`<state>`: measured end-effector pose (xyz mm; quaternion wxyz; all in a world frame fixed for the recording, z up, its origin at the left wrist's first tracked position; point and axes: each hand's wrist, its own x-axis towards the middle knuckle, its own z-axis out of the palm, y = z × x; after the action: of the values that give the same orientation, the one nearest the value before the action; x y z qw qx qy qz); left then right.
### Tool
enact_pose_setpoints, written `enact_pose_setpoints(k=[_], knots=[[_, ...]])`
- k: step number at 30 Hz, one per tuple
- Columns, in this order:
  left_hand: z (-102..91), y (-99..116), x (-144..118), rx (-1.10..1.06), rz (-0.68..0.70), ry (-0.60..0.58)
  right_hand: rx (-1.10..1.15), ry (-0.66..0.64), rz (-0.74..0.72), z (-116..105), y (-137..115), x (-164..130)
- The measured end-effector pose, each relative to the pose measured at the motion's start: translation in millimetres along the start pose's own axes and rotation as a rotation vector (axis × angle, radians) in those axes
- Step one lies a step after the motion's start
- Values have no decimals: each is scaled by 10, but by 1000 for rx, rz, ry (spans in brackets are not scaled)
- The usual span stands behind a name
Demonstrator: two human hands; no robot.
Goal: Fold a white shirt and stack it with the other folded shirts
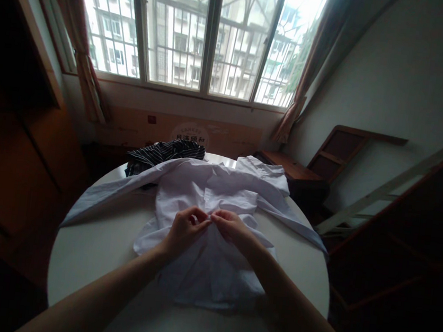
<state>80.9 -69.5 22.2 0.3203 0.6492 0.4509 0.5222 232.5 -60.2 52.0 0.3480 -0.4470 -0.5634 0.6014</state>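
White button-up shirt (218, 197), lying flat and front-up on the tabletop (92, 247), sleeves spread out to either side of the fingers (204, 218). Its front placket is pinched between the fingers at mid-chest; collar lies beyond them, hem nearer.

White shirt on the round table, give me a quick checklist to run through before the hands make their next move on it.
1. White shirt lies spread on the round table: ok.
2. Left hand and right hand both pinch the cloth at the shirt's middle: ok.
3. Sleeves clear of the hands: ok, both stretch out to the sides.
4. Sleeve ends fully on the table: not ok, both reach the table's edge.
5. Striped garment out of the way: ok, it lies at the far edge, partly under the shirt's sleeve.
6. Button fastened between the fingertips: cannot tell, too small.
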Motion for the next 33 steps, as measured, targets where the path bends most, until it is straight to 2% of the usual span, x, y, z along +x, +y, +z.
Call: enact_pose_setpoints(k=[11,18,22,29,33], knots=[[-23,20,-2,1,73,-15,-15,-59,-39,-39,24,-14],[-40,20,2,-7,105,-30,-44,-43,-69,-55,48,18],[-19,14,9,-72,21,-36,-54,-16,-62,-50,20,-3],[16,-6,33,-391,-300,-99,-65,-11,-65,-10,-37,-69],[-15,20,51,-370,-310,-94,-69,-18,-49,-11,-28,-65]])
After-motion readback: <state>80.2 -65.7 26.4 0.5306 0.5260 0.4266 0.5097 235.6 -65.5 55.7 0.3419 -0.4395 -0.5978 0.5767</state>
